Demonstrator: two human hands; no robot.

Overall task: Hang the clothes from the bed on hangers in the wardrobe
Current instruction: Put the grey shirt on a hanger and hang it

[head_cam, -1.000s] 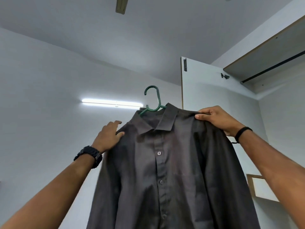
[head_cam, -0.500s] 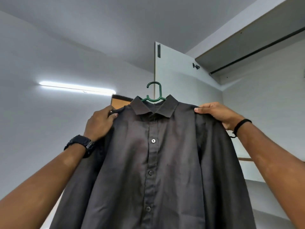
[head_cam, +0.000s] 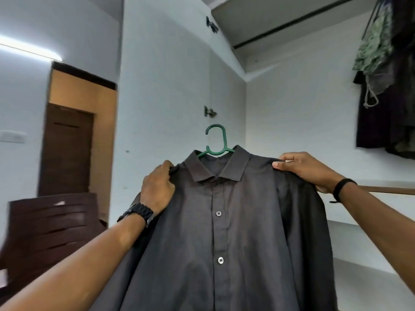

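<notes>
Hands [head_cam: 157, 189] [head_cam: 307, 170] gripping shirt [head_cam: 224, 243] shoulders

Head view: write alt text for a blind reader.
Two hands, left hand and right hand, grip the shoulders of a dark button-up shirt on a green hanger, held up before an open wardrobe where clothes hang from a rail.

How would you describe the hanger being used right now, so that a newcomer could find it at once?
Start at the dark grey shirt held up at its shoulders by the left hand and right hand. The hanger rises from its collar: the only green plastic hook in view, not yet on any rail.
</notes>
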